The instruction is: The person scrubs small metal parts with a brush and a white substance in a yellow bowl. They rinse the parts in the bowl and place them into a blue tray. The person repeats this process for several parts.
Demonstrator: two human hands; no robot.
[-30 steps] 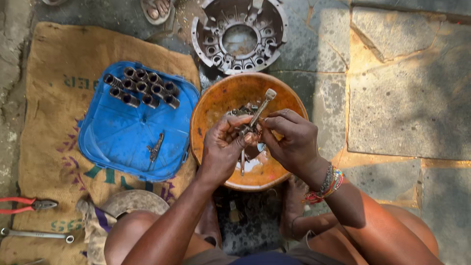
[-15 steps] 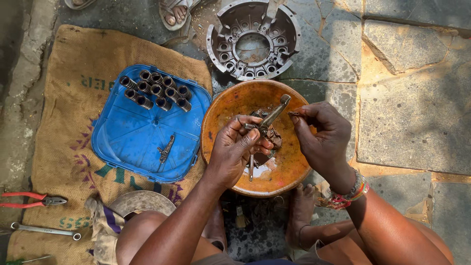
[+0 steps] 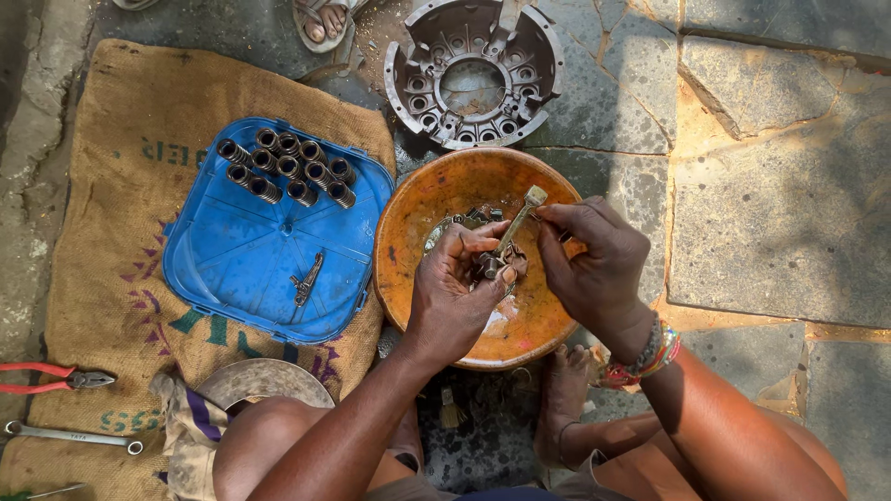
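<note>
On the stone floor lies a brown burlap sack. On it a blue square plastic lid holds about ten cleaned-looking dark coil springs in rows. The round orange bowl has more greasy parts waiting. Above it, the left hand is closed around a long grey metal bolt; the right hand pinches its upper end.

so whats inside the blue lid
A cluster of dark springs at the far edge of the lid and one small metal piece near the middle. Nothing there is covered.
</note>
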